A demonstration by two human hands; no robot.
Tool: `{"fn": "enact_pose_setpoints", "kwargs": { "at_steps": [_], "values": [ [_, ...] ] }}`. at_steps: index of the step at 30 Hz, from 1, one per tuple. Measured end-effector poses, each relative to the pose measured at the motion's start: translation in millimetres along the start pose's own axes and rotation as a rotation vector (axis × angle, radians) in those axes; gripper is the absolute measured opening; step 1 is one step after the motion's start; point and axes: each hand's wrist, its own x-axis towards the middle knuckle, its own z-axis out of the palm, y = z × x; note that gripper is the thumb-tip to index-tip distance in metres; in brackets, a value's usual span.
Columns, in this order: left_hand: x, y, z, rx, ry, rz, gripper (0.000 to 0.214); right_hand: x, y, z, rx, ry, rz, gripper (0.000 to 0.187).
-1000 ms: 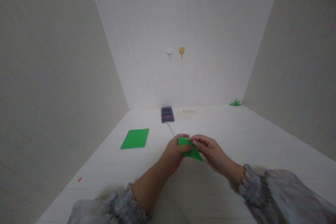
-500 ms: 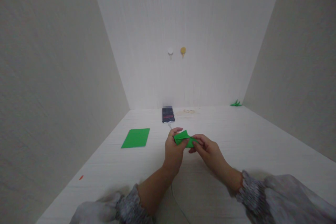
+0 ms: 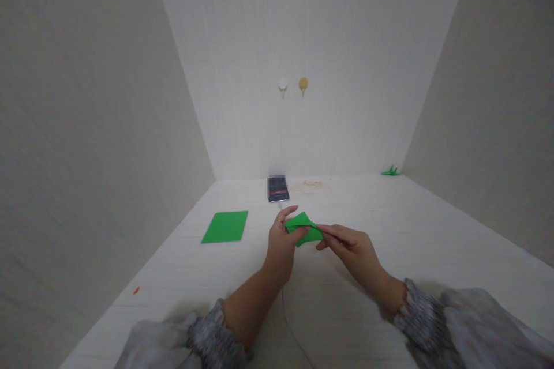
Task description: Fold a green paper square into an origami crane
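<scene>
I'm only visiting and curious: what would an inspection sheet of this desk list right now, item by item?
Surface: white table with a pale grain; faint brownish mark near the back wall.
Things in hand: folded green paper, held above the table; flat green sheet lying to the left.
Clutter: phone at the back; small red scrap near the left edge; small green folded figure in the far right corner.
Hands: left hand and right hand both pinch the folded green paper.
Cables: white cable runs from the phone toward the person.
Surroundings: plain pale walls on three sides; white hook and yellow hook on the back wall.
</scene>
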Motion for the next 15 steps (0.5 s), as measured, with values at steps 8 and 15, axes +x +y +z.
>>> {"fn": "enact_pose_setpoints", "kwargs": {
  "at_steps": [8, 15],
  "values": [
    [-0.8, 1.6, 1.2, -0.029, -0.089, -0.006, 0.05, 0.6, -1.7, 0.8, -0.154, -0.071, -0.194, 0.034],
    [-2.8, 0.4, 2.2, -0.05, -0.078, -0.023, 0.047, 1.5, -1.3, 2.0, -0.216, -0.067, -0.248, 0.03]
  ]
}}
